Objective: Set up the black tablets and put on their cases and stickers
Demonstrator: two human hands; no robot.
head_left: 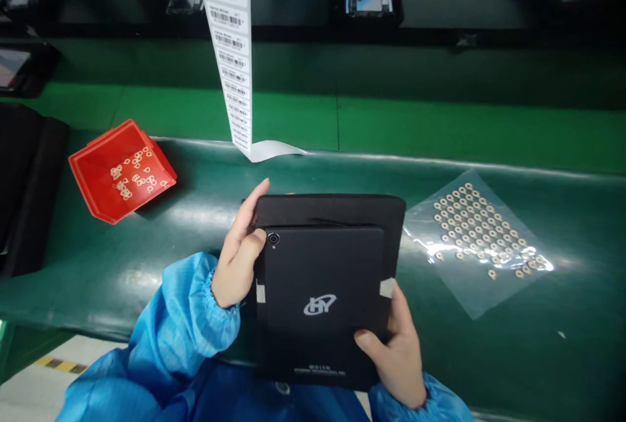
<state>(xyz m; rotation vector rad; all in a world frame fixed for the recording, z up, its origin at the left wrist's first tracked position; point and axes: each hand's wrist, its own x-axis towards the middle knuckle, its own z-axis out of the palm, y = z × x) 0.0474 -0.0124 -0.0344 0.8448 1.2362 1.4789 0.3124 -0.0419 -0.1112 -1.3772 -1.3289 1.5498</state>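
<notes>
Between my two hands is a black tablet (323, 272), its back facing up with a camera at the top left corner and a silver logo in the middle. Under it lies a larger black tray (332, 209), whose rim shows beyond the tablet's top and sides. My left hand (239, 259) grips the upper left edge, thumb near the camera. Around the lower right edge wraps my right hand (398, 347), its thumb lying on the tablet's back. A pale piece of tape sits on each side edge. The fingers underneath are hidden.
A red bin (98, 180) with small pale rings stands at the left. To the right lies a clear sheet (469, 295) of ring-shaped stickers. A strip of barcode labels (229, 50) hangs ahead. Farther back, black trays (396, 1) with devices rest on a dark line.
</notes>
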